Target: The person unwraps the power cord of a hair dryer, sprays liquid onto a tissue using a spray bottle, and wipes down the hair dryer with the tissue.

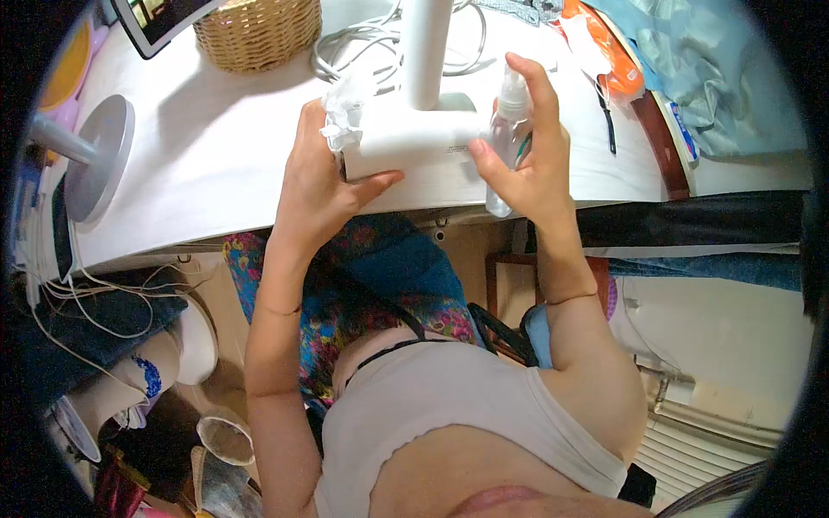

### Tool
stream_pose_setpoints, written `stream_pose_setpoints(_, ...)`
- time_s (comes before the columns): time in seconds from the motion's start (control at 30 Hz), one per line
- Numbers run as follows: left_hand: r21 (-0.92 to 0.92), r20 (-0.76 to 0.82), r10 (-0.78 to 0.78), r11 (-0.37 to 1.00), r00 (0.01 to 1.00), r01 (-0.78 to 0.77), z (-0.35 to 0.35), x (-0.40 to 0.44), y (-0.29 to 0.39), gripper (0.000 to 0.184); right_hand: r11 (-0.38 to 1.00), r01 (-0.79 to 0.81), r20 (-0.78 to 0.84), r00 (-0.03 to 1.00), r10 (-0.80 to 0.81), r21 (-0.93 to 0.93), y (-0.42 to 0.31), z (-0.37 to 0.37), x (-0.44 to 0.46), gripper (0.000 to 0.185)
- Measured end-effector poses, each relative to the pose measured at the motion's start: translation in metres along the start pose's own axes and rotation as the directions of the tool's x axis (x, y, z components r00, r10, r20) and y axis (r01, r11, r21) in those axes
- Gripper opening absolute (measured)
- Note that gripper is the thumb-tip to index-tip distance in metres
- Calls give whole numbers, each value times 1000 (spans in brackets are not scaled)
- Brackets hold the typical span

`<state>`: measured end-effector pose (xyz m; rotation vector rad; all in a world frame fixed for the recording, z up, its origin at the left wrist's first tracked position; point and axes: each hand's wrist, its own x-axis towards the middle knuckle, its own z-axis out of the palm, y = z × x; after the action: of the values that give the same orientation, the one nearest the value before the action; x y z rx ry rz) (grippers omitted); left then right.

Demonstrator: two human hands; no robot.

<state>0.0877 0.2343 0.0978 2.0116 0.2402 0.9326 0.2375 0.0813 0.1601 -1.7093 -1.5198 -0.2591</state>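
A clear spray bottle (509,129) stands tilted in my right hand (540,164), its index finger on the nozzle and its thumb near the bottle's side. My left hand (324,177) holds a crumpled white tissue (344,116) against the left end of a white stand's base (414,134). The left thumb lies along the front edge of that base. A thick white post (425,52) rises from the base between my hands.
A wicker basket (259,34) and coiled grey cables (345,47) lie behind my hands. At the left are a round grey stand base (104,155) and a tablet (155,22). An orange packet (609,56), black strip (607,121) and brown strap (661,147) lie right.
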Motion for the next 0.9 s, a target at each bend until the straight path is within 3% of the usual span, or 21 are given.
stream_pose_setpoints(0.03, -1, 1, -8, 1000, 1000, 8, 0, 1, 1, 60, 998, -36, -1, 999, 36, -45, -3, -4, 5, 68)
stream_pose_setpoints(0.17, -30, 21, -42, 999, 999, 43, 0, 1, 1, 60, 988, 59, -26, 998, -63, -145, 3, -5, 35, 69)
stream_pose_setpoints(0.23, -96, 17, -82, 992, 997, 83, 1, 0, 1, 61, 983, -127, 128, 981, 144, -134, -6, -13, 49, 72)
stream_pose_setpoints(0.33, -169, 14, -104, 980, 995, 104, 1, 0, 1, 63, 986, -133, 87, 986, 142, -105, -5, -7, 57, 70)
stream_pose_setpoints(0.4, -111, 30, -64, 992, 997, 67, 0, 0, -1, 64, 983, 48, -4, 999, -49, -178, 10, 0, 56, 65)
stream_pose_setpoints(0.5, -77, 43, -59, 995, 997, 62, -1, 0, -2, 64, 982, 18, 30, 999, -13, -188, 0, -4, 52, 68)
stream_pose_setpoints(0.63, -51, 56, -117, 991, 992, 120, -3, 1, 2, 64, 966, 101, 83, 993, -83, -238, 1, -4, 35, 64)
stream_pose_setpoints(0.73, -48, 42, -69, 996, 997, 71, -3, 1, 3, 66, 965, 47, 184, 983, 1, -257, 2, -4, 21, 64)
stream_pose_setpoints(0.9, -93, 45, -65, 993, 997, 69, 0, 0, -4, 66, 964, 40, 213, 977, 17, -262, 3, -7, 3, 62)
